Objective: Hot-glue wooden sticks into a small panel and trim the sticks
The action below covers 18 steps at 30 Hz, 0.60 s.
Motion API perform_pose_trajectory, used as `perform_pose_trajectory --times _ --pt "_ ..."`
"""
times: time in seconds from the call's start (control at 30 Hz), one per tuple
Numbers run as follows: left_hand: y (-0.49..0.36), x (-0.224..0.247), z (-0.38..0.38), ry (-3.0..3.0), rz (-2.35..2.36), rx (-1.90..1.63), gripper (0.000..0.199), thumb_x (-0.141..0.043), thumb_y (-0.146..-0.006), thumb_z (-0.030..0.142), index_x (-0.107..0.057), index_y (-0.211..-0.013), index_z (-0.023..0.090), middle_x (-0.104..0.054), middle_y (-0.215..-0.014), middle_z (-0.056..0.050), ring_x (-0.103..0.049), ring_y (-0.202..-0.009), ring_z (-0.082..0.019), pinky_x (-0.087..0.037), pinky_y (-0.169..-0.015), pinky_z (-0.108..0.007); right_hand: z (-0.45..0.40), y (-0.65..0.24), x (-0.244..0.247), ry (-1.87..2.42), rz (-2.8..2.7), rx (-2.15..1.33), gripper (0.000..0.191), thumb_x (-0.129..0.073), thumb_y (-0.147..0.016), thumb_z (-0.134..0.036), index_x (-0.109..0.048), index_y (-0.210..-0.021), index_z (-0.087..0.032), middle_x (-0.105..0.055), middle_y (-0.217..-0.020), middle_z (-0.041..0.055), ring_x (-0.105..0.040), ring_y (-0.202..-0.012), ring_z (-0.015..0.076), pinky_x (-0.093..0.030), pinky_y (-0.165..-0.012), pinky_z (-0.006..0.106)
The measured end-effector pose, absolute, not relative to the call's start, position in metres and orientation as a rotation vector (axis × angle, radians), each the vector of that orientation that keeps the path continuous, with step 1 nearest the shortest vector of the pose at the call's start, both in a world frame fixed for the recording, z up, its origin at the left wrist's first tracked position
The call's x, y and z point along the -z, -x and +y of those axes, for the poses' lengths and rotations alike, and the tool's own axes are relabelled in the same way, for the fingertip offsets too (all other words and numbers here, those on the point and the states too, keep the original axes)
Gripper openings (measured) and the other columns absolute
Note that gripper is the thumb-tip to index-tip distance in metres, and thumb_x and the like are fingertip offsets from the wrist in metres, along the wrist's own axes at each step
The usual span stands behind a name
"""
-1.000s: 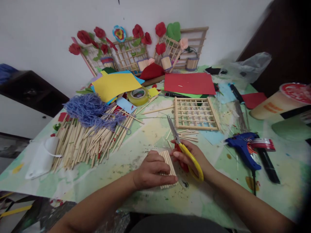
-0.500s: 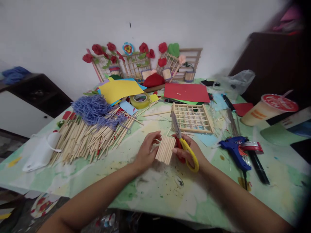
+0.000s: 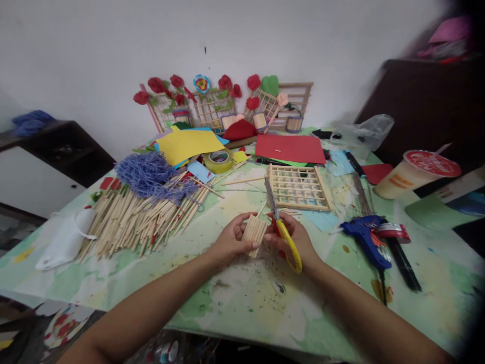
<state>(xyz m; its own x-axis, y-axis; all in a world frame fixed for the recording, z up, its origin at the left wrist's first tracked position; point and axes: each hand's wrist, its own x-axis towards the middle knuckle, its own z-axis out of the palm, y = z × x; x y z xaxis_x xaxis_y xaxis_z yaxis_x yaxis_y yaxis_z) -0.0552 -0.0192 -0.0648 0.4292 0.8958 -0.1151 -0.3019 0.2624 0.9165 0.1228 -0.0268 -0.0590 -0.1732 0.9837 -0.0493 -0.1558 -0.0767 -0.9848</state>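
My left hand (image 3: 234,238) grips a small panel of short wooden sticks (image 3: 253,233) laid side by side, its thumb across the near face. Close against the panel's right side is my right hand (image 3: 290,237), closed around a pair of scissors (image 3: 282,227) with yellow and red handles. The blades point away from me, toward a wooden stick lattice (image 3: 299,187) lying on the table. Whether the right fingertips also touch the panel is hard to make out. Left of my hands lies a big pile of wooden sticks (image 3: 129,222).
Blue yarn (image 3: 142,174) rests on the sticks. Behind are yellow paper (image 3: 185,145), a tape roll (image 3: 219,160), red paper (image 3: 290,148) and stick frames with paper flowers (image 3: 214,103). To the right are a blue glue gun (image 3: 366,237) and a drink cup (image 3: 413,169).
The left thumb has moved onto the panel's face, and the panel has shifted slightly left in the view. The scissors have also moved a little left, still in my right hand.
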Motion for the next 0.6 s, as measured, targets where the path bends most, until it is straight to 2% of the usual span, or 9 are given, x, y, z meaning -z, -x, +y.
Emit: perform_pose_trajectory --times 0.17,0.33,0.6 --pt "0.0564 0.0637 -0.0191 -1.02 0.773 -0.927 0.072 -0.08 -0.055 0.015 -0.05 -0.12 0.021 -0.065 -0.097 -0.004 -0.059 -0.087 -0.016 -0.045 -0.072 -0.023 -0.0279 -0.1218 0.0586 1.048 -1.077 -1.427 0.056 -0.077 -0.057 -0.032 -0.052 -0.106 -0.021 -0.057 -0.068 -0.0045 -0.049 -0.05 0.0098 -0.038 -0.043 0.022" --pt "0.0563 0.0617 -0.0213 -1.059 0.802 -0.933 0.07 -0.081 -0.052 0.016 -0.054 -0.117 0.021 -0.063 -0.102 -0.005 -0.056 -0.094 -0.018 -0.042 -0.074 -0.023 -0.0288 -0.1216 0.057 1.028 -1.063 -1.436 0.056 -0.077 -0.059 -0.034 -0.052 -0.107 -0.02 -0.056 -0.069 -0.0043 -0.046 -0.047 0.0085 -0.035 -0.039 0.021" --pt "0.0584 0.0562 -0.0232 -1.012 0.88 -0.947 0.071 -0.076 -0.053 0.018 -0.051 -0.12 0.021 -0.064 -0.101 -0.005 -0.057 -0.088 -0.019 -0.041 -0.068 -0.023 -0.0274 -0.1263 0.0544 1.12 -1.271 -1.256 0.049 -0.072 -0.066 -0.034 -0.053 -0.109 -0.02 -0.054 -0.069 -0.0034 -0.048 -0.056 0.0114 -0.04 -0.051 0.025"
